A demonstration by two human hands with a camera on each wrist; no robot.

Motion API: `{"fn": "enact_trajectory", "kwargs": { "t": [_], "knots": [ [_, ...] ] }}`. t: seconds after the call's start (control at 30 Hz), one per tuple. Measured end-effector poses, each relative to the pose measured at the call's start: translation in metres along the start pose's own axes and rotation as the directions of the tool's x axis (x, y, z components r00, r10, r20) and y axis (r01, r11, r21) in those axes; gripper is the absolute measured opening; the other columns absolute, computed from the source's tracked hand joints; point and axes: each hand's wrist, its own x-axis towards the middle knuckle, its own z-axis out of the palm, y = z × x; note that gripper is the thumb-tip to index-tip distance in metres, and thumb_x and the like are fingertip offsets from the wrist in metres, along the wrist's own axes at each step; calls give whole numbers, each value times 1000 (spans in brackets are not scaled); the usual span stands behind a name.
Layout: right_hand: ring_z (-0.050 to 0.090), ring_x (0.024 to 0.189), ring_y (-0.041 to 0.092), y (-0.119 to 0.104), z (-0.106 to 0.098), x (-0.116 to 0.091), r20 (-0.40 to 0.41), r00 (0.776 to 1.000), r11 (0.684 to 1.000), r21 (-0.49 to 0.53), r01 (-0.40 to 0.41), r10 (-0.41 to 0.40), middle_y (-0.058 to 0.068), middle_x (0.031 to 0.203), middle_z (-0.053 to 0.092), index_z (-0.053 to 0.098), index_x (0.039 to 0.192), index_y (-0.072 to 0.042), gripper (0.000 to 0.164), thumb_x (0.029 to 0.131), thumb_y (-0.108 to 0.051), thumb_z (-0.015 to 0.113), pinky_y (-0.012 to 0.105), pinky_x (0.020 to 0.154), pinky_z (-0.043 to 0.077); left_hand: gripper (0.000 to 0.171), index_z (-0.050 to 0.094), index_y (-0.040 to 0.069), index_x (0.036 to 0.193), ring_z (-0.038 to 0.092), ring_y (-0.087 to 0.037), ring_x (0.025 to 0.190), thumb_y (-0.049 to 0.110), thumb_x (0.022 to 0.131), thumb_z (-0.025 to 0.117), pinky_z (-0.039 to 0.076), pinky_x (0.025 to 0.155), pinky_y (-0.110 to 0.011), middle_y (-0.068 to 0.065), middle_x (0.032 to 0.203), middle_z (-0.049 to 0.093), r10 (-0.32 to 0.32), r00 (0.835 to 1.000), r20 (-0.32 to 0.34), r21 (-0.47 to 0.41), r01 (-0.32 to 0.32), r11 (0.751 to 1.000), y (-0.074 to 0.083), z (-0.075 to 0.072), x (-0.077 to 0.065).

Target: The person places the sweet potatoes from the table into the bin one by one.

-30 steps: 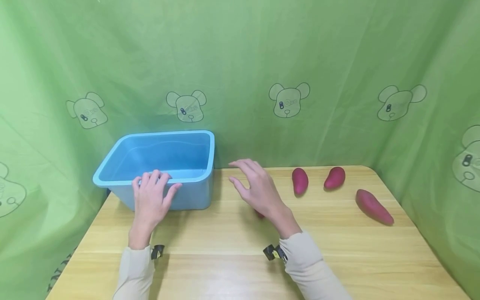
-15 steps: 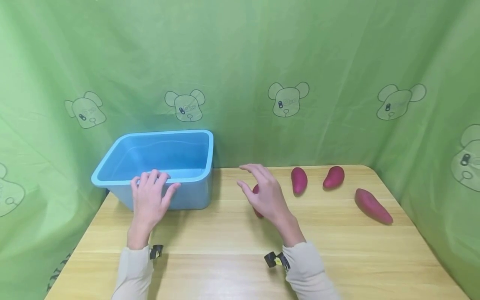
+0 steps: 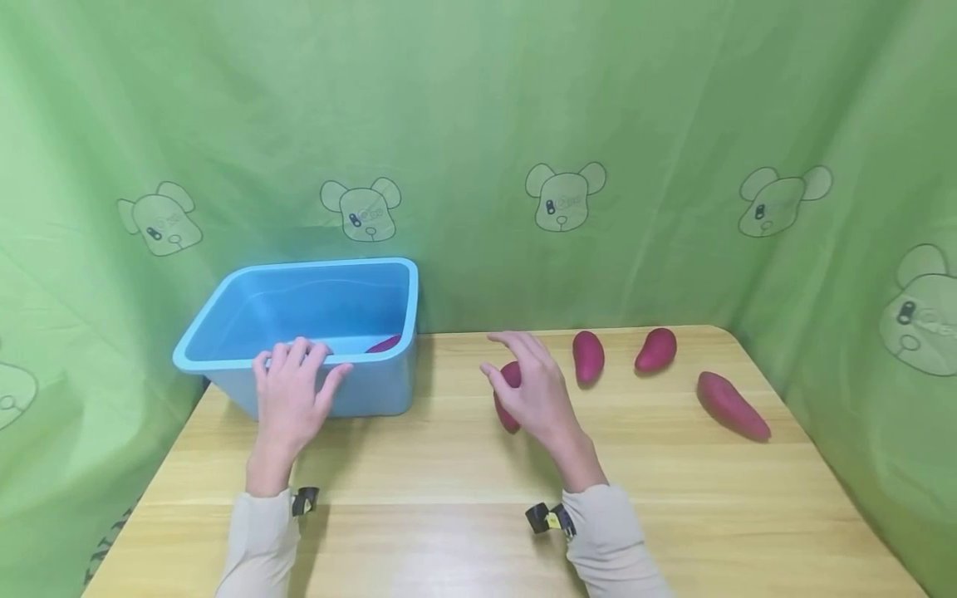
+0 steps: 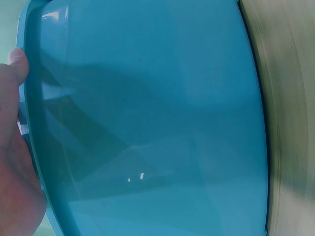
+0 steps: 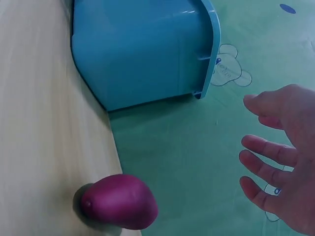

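A blue plastic bin (image 3: 374, 392) stands at the left of the table. My left hand (image 3: 290, 407) grips its near rim, fingers hooked over the edge; in the left wrist view the thumb side of the hand (image 4: 17, 157) lies along that rim. Inside, by the right wall, part of a purple-red sweet potato (image 3: 384, 344) shows. My right hand (image 3: 537, 394) hovers with nothing in it, thumb and fingers apart. Below it on the table lies another sweet potato (image 3: 505, 409), partly covered by the hand; the right wrist view shows this sweet potato (image 5: 120, 201) well apart from the fingers.
Three more sweet potatoes lie to the right: one upright in view (image 3: 588, 357), a shorter one (image 3: 656, 350) and a long one (image 3: 733, 405) near the table's right edge. A green curtain (image 3: 478, 166) with bear-head prints hangs behind and beside the wooden table (image 3: 419, 531).
My right hand has shifted slightly right and now hovers over the nearest sweet potato. A sweet potato has come into sight inside the bin. The left hand stays on the rim.
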Motion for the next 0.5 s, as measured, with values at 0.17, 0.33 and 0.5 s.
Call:
{"fn": "enact_trajectory", "kwargs": {
  "t": [0.17, 0.33, 0.5],
  "knots": [
    [51, 117, 20, 7, 3, -4, 0, 999, 999, -24, -37, 37, 1, 123, 58, 58, 125, -13, 46, 83, -24, 73, 40, 97, 41, 38, 59, 14, 96, 44, -32, 98, 52, 89, 57, 24, 90, -55, -7, 99, 55, -1, 1000, 0, -1, 1, 1000, 0, -1, 0],
    [50, 117, 22, 14, 8, -7, 16, 996, 994, -62, -88, 89, 1, 123, 57, 57, 126, -15, 49, 82, -26, 74, 43, 96, 40, 39, 58, 14, 95, 44, -32, 97, 52, 89, 56, 24, 90, -55, -7, 99, 55, -1, 1000, 4, 4, 1, 1000, 0, -1, 0],
    [50, 116, 25, 19, 10, -11, 38, 989, 984, -108, -141, 146, 2, 125, 56, 55, 128, -17, 52, 81, -29, 74, 46, 94, 40, 39, 58, 14, 96, 44, -32, 97, 52, 90, 56, 24, 90, -56, -8, 100, 56, -2, 1000, 5, 2, 2, 1000, 1, -1, 0]
  ]
}}
